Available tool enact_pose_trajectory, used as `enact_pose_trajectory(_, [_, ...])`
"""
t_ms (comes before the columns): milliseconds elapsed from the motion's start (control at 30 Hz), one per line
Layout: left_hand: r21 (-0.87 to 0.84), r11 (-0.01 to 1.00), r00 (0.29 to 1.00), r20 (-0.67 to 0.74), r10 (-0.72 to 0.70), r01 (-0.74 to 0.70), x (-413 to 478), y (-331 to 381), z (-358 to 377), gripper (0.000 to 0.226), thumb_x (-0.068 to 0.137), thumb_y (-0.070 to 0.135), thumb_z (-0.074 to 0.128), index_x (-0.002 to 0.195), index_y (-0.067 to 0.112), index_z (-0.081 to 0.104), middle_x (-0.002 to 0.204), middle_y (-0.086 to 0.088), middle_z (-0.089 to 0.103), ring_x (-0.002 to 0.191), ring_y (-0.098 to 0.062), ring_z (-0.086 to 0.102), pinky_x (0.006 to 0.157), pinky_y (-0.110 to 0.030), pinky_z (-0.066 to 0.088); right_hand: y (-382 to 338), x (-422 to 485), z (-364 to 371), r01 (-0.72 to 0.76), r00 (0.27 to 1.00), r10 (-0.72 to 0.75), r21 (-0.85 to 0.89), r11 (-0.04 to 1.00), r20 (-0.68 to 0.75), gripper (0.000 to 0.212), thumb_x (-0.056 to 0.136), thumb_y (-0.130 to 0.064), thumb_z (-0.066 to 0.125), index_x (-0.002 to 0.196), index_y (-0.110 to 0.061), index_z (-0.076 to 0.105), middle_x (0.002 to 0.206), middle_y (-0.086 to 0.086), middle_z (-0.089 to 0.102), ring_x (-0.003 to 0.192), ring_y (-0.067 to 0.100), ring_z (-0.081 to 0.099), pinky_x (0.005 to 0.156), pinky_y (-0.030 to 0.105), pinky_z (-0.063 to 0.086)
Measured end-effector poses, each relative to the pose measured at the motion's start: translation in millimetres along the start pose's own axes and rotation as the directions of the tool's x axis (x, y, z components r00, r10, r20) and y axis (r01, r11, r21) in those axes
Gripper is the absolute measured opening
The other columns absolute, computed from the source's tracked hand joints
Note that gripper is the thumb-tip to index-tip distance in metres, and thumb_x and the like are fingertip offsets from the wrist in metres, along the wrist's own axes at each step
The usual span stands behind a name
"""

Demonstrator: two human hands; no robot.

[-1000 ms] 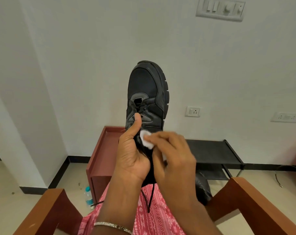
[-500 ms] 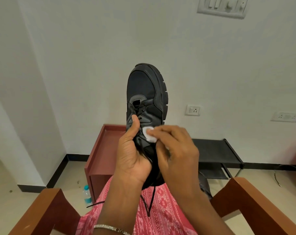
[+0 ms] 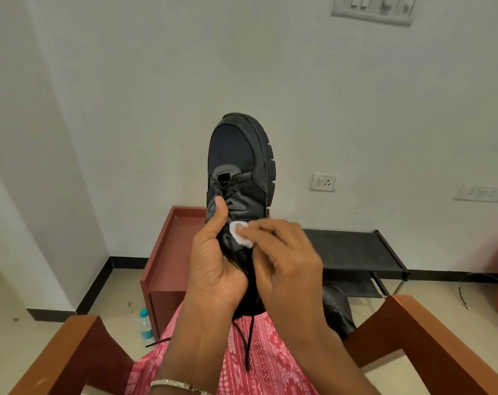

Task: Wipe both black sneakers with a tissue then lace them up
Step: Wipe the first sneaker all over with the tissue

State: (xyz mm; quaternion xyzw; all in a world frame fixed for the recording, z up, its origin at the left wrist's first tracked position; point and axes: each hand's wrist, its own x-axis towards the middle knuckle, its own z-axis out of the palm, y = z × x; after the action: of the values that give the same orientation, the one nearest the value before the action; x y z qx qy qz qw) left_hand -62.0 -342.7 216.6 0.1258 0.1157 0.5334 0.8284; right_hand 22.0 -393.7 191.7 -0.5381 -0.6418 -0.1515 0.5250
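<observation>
Wiping is under way at frame centre: the left hand (image 3: 213, 269) is wrapping its fingers around the raised black sneaker (image 3: 239, 178), the right hand (image 3: 285, 260) pinching a tissue (image 3: 240, 234) against its laces. Lacing likely follows; the second sneaker (image 3: 337, 309) is waiting lower right by a wooden table (image 3: 168, 252).

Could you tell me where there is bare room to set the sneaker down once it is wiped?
The red-brown cabinet top left of the sneaker looks bare, as does the black rack shelf to its right. The lap is crowded by both hands and dangling laces.
</observation>
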Motion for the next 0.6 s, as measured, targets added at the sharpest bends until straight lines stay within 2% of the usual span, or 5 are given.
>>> enact_pose_trajectory(133, [0.025, 1.000, 1.000, -0.010, 0.018, -0.017, -0.2, 3.0, -3.3, 0.046, 0.099, 0.038, 0.054, 0.075, 0.011, 0.083, 0.087, -0.012, 0.077, 0.073, -0.024, 0.076, 0.085, -0.044, 0.055, -12.4, -31.6, -9.4, 0.047, 0.996, -0.051, 0.059, 0.997, 0.068, 0.025, 0.094, -0.017, 0.057, 0.110, -0.014, 0.076, 0.108, -0.002, 0.068, 0.103, 0.009, 0.060, 0.092, 0.015, 0.046])
enact_pose_trajectory(333, [-0.029, 0.998, 0.998, -0.018, -0.060, 0.059, -1.7, -1.1, -4.8, 0.035, 0.092, 0.033, 0.066, 0.102, 0.001, 0.076, 0.102, -0.014, 0.074, 0.088, -0.026, 0.075, 0.083, -0.034, 0.061, 12.3, 19.7, 6.0, 0.072, 0.997, -0.074, -0.058, 0.996, -0.029, 0.017, 0.090, -0.010, 0.067, 0.103, -0.010, 0.078, 0.102, 0.004, 0.071, 0.095, 0.021, 0.064, 0.081, 0.031, 0.054])
enact_pose_trajectory(400, [-0.030, 0.998, 0.998, -0.013, -0.054, 0.054, -2.1, -2.0, -5.0, 0.034, 0.092, 0.032, 0.067, 0.103, 0.002, 0.077, 0.104, -0.013, 0.074, 0.091, -0.026, 0.074, 0.085, -0.034, 0.060, 14.4, 22.4, 8.0, 0.068, 0.996, -0.072, -0.079, 0.995, -0.051, 0.020, 0.086, -0.003, 0.072, 0.103, -0.010, 0.078, 0.103, 0.004, 0.071, 0.096, 0.021, 0.064, 0.080, 0.032, 0.055])
enact_pose_trajectory(500, [-0.020, 0.998, 0.998, -0.017, -0.056, 0.056, -0.8, 0.9, -7.6, 0.040, 0.095, 0.038, 0.062, 0.093, 0.003, 0.080, 0.097, -0.013, 0.075, 0.081, -0.024, 0.075, 0.079, -0.033, 0.062, 7.1, -1.1, 4.2, 0.047, 0.999, -0.047, 0.018, 0.999, 0.006, 0.025, 0.083, 0.001, 0.074, 0.105, -0.012, 0.078, 0.105, 0.000, 0.071, 0.099, 0.017, 0.063, 0.085, 0.030, 0.053])
enact_pose_trajectory(600, [0.001, 0.993, 0.993, -0.003, -0.114, 0.114, 2.6, 5.1, -11.4, 0.049, 0.097, 0.047, 0.056, 0.091, 0.006, 0.082, 0.100, -0.011, 0.076, 0.084, -0.022, 0.075, 0.090, -0.035, 0.057, -2.6, -26.4, -2.2, 0.055, 0.995, -0.062, 0.087, 0.995, 0.079, 0.027, 0.082, 0.001, 0.075, 0.106, -0.012, 0.078, 0.107, -0.003, 0.071, 0.101, 0.013, 0.062, 0.089, 0.024, 0.051])
